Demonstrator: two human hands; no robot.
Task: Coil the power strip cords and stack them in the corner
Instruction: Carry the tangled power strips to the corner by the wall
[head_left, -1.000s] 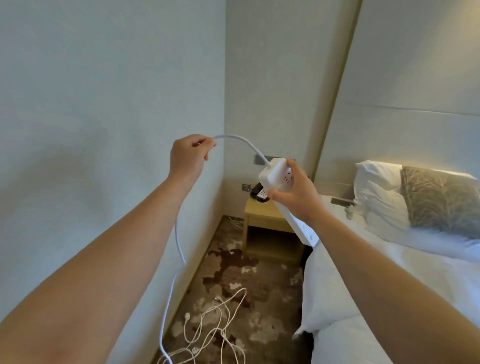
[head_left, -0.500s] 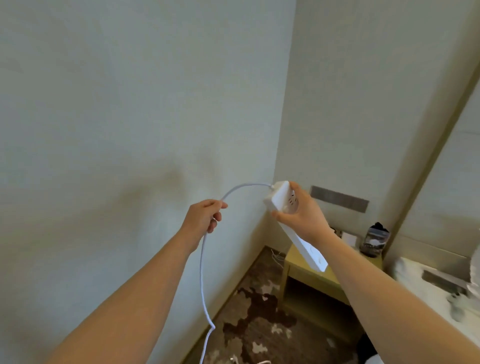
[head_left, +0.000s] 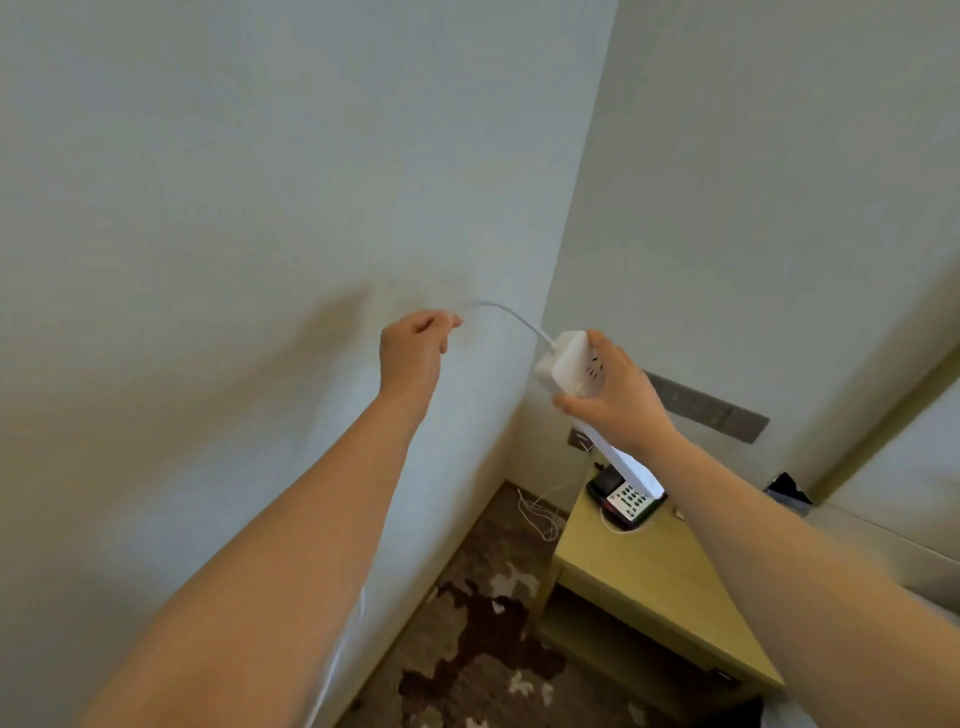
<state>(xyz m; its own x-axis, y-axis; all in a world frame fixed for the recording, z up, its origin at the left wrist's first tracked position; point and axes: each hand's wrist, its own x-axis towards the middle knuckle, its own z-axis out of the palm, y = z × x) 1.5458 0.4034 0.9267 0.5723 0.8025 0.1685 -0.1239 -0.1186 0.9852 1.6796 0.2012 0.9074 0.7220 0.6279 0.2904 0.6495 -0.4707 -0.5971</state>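
Note:
A white power strip (head_left: 574, 366) is held up in the air by my right hand (head_left: 615, 400), which grips it near the cord end; the strip's far end slants down behind my wrist. Its white cord (head_left: 506, 314) arcs left from the strip to my left hand (head_left: 413, 353), whose fingers are closed around it. Below my left hand the cord drops behind my forearm and shows again low beside it (head_left: 337, 665). Both hands are raised at the same height, close to the room's corner.
A yellow-green nightstand (head_left: 644, 577) stands in the corner with a desk phone (head_left: 623, 501) on it. Thin white wires (head_left: 540, 512) hang beside it above the patterned brown carpet (head_left: 483, 639). A grey switch panel (head_left: 706, 408) is on the right wall.
The view has swung left and up, away from the bed toward the corner. My left hand has slid along the cord, and both hands stay raised with strip and cord.

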